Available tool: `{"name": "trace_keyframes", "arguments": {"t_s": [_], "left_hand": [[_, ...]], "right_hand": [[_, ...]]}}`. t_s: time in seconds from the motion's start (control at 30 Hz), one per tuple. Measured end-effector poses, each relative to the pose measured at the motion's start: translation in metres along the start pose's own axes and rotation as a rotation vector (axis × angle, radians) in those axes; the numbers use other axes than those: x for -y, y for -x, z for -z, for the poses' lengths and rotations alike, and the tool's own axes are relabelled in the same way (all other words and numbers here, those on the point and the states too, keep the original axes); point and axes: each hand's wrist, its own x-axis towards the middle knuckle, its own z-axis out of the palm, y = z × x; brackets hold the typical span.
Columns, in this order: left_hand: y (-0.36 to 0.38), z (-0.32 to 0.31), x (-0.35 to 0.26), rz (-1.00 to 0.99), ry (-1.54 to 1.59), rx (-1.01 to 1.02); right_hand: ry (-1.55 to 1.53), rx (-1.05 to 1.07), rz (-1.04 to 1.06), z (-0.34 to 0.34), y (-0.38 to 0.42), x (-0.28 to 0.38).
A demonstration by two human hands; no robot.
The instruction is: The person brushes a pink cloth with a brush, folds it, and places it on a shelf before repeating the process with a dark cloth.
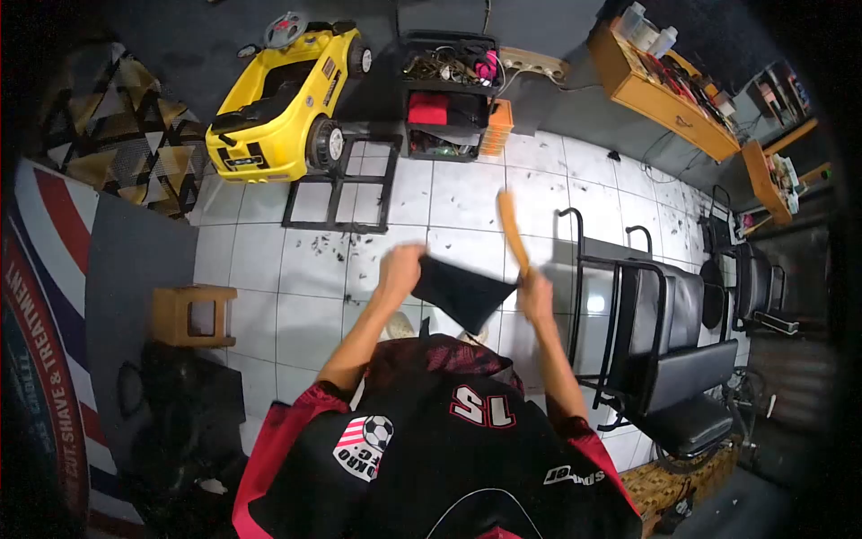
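A black cloth (462, 292) is stretched between my two hands, its lower edge hanging to a point above my feet. My left hand (401, 271) is closed on the cloth's left corner and is slightly blurred. The right corner of the cloth meets my right hand (536, 295), whose fingers are closed. Out of that same hand a long yellow-brown handle (510, 225) points up and away from me; its other end is hidden.
Black chairs (678, 377) with metal frames stand at the right. A brown stool (193, 314) is at the left. Farther off are a yellow toy car (287, 99), a black frame (341, 184), a rack (449, 90) and a wooden counter (664, 99). Dark tufts lie on the tiles.
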Motion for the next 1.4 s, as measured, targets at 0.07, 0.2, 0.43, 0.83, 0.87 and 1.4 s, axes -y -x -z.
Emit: {"name": "trace_keyframes", "arguments": {"t_s": [0.07, 0.2, 0.43, 0.83, 0.87, 1.4], "left_hand": [[-0.029, 0.032, -0.014, -0.171, 0.068, -0.268], [-0.017, 0.111, -0.071, -0.405, 0.005, -0.633], [0.085, -0.014, 0.018, -0.055, -0.112, 0.44], [-0.021, 0.039, -0.005, -0.238, 0.222, -0.362], [-0.018, 0.067, -0.029, -0.29, 0.241, -0.475], [0.105, -0.07, 0.085, 0.167, 0.226, 0.267]], "right_hand": [[-0.266, -0.145, -0.033, 0.045, -0.032, 0.054], [-0.744, -0.519, 0.189, 0.096, -0.034, 0.111], [0.215, 0.345, -0.027, 0.02, 0.053, 0.013], [-0.431, 0.052, -0.198, 0.067, -0.033, 0.092], [-0.594, -0.098, -0.097, 0.074, -0.031, 0.103], [0.072, 0.517, -0.077, -0.021, 0.093, 0.008]]}}
